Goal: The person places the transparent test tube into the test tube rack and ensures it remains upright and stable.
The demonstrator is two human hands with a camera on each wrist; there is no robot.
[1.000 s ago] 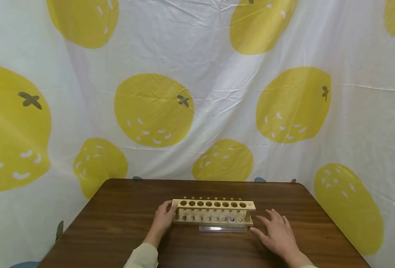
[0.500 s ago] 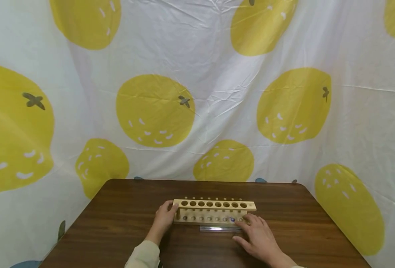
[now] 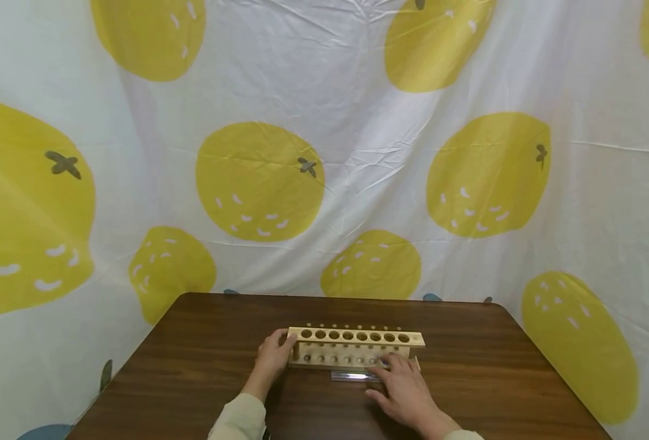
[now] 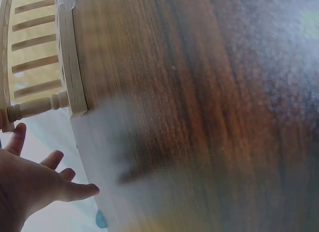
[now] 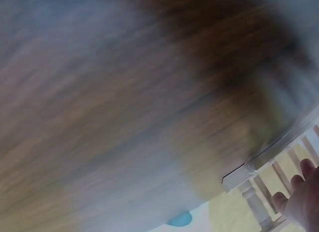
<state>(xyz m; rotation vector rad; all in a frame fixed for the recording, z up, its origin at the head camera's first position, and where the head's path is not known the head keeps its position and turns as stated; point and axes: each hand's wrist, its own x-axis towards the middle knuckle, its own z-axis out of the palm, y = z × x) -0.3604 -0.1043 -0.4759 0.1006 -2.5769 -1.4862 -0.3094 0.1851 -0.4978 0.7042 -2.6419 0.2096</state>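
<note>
A wooden test tube rack stands on the table, with a row of round holes in its top bar and pegs behind. My left hand is at the rack's left end. In the left wrist view, its thumb is by the top bar's corner and the other fingers are spread. A clear tube lies along the rack's front. My right hand reaches over the tube's right end, fingers extended and apart, covering part of the rack's lower shelf; contact cannot be told.
The dark wood-grain table has a far edge close to a hanging white cloth printed with yellow fruit. A small blue spot on the lower shelf is partly behind the right fingers.
My right hand has moved left from beyond the rack's right end to in front of its right part, over the tube. My left hand stays at the rack's left end.
</note>
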